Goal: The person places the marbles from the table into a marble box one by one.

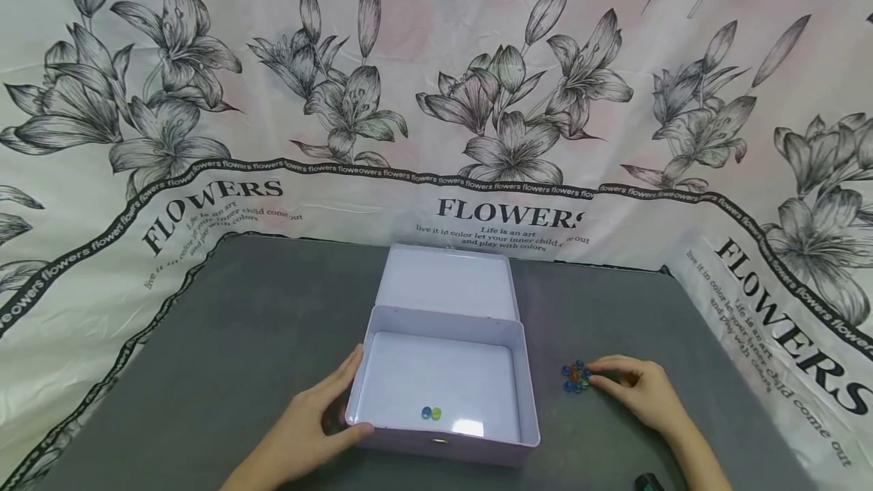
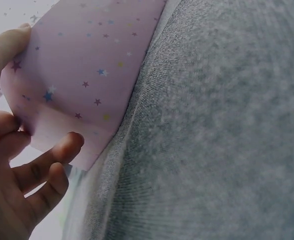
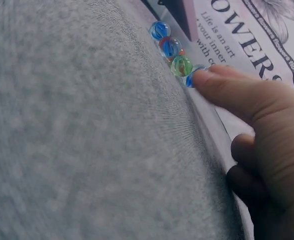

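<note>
A pale lilac box (image 1: 446, 448) stands with its hinged lid (image 1: 446, 283) tipped back. Inside, near the front wall, lie a blue marble (image 1: 426, 413) and a yellow-green marble (image 1: 437, 414), side by side. My left hand (image 1: 307, 419) holds the box's front left corner, thumb at the front rim and fingers along the left side. The left wrist view shows star prints on the box wall (image 2: 82, 65). Right of the box is a cluster of marbles (image 1: 573, 377). There my right hand (image 1: 641, 391) pinches a blue marble (image 3: 189, 80) beside a green marble (image 3: 181, 66).
A dark grey cloth (image 1: 286, 301) covers the table. Behind and at the sides hangs a pale sheet (image 1: 382, 211) printed with flowers and lettering. A small dark object (image 1: 648, 482) shows by my right wrist at the bottom edge.
</note>
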Available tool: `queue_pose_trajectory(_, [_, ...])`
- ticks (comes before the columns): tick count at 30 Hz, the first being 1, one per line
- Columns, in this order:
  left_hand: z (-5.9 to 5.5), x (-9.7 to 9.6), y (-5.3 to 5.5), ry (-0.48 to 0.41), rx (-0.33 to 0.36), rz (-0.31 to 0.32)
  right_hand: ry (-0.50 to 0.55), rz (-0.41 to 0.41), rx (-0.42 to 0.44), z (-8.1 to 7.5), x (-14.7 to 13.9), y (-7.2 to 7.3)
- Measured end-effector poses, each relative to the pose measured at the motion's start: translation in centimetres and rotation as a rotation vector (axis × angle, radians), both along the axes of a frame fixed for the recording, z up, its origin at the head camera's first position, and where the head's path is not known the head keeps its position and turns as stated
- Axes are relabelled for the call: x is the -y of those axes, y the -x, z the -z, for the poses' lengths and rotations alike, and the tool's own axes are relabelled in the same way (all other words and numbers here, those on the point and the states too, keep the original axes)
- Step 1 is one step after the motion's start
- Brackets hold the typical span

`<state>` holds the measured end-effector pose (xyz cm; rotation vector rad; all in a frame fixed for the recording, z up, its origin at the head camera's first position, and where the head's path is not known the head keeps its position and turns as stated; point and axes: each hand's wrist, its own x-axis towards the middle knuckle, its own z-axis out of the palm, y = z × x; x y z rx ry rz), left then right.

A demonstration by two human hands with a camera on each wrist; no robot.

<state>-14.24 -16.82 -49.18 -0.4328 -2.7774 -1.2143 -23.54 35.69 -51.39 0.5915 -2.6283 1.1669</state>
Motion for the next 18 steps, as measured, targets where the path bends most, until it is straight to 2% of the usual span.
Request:
queue_pose_trajectory(3, [0.0,-0.1,0.0,0.008,0.011,-0.003,0.049,-0.009,0.004,-0.7,0.2,0.1])
queue_pose_trajectory(9, [-0.1,-0.1,0.1,0.001,0.013,-0.011,0.146,-0.032,0.013,-2.7,1.0,1.1])
queue_pose_trajectory(12, [-0.1,-0.1,0.2,0.003,0.005,-0.007,0.15,-0.043,0.002,-4.1,1.3,1.9])
queue_pose_trajectory(18, [0.0,-0.1,0.1,-0.01,-0.001,0.018,0.092,-0.04,-0.049,-7.3,2.2,3.7])
